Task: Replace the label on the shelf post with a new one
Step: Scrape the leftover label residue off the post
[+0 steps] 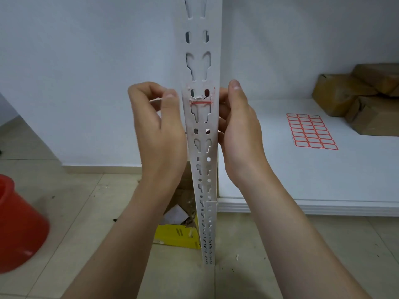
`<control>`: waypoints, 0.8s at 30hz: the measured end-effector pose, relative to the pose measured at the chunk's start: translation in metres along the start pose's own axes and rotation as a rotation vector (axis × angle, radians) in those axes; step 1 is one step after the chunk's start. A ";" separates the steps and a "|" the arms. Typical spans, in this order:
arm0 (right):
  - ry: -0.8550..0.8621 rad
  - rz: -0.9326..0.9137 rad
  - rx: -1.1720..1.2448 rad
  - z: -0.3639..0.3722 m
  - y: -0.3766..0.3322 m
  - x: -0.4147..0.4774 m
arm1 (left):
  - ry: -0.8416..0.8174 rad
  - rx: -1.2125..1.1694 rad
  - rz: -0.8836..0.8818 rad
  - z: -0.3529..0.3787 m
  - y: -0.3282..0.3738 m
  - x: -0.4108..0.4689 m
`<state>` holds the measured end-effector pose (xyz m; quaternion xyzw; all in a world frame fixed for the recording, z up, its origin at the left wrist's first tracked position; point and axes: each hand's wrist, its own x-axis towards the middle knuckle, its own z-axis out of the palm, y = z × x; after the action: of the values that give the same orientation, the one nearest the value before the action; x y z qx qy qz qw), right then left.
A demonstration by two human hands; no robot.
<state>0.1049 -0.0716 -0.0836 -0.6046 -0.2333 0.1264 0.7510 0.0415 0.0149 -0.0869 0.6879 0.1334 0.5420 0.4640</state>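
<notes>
A white slotted shelf post [201, 147] stands upright in the middle of the view. Torn remnants of a red-edged label [200, 101] cling to it at hand height, with a red line across the slots. My left hand [157, 124] is just left of the post, thumb and fingers pinched on a thin white scrap of peeled label [155, 100]. My right hand [237, 128] wraps the post's right edge, thumb up along the front and fingers behind. A sheet of new red-bordered labels [312, 131] lies on the white shelf [323, 169] to the right.
Brown cardboard boxes [362, 98] sit at the back right of the shelf. A red bucket [17, 225] stands on the tiled floor at the left. An open cardboard box [179, 223] with yellow flaps and scraps lies behind the post's base. A white wall is behind.
</notes>
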 end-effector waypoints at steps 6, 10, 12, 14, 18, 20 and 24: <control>-0.015 -0.059 0.040 0.002 0.001 -0.002 | -0.275 -0.164 -0.296 0.006 0.012 0.000; -0.025 -0.075 0.041 0.004 0.000 -0.004 | -0.238 -0.256 -0.395 0.009 0.017 0.000; -0.014 -0.062 0.039 0.006 -0.001 -0.004 | -0.225 -0.269 -0.425 0.011 0.021 0.000; -0.009 -0.049 0.036 0.008 -0.002 -0.004 | -0.216 -0.263 -0.448 0.013 0.025 0.000; -0.010 -0.045 0.016 0.011 -0.002 -0.003 | -0.203 -0.259 -0.456 0.017 0.030 0.001; -0.013 -0.041 0.007 0.012 -0.001 -0.003 | -0.183 -0.257 -0.459 0.018 0.031 0.001; -0.017 -0.047 0.018 0.012 0.000 -0.003 | -0.178 -0.278 -0.474 0.020 0.033 -0.001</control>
<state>0.0964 -0.0627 -0.0824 -0.5911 -0.2526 0.1161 0.7572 0.0484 -0.0130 -0.0611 0.6122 0.1737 0.3692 0.6773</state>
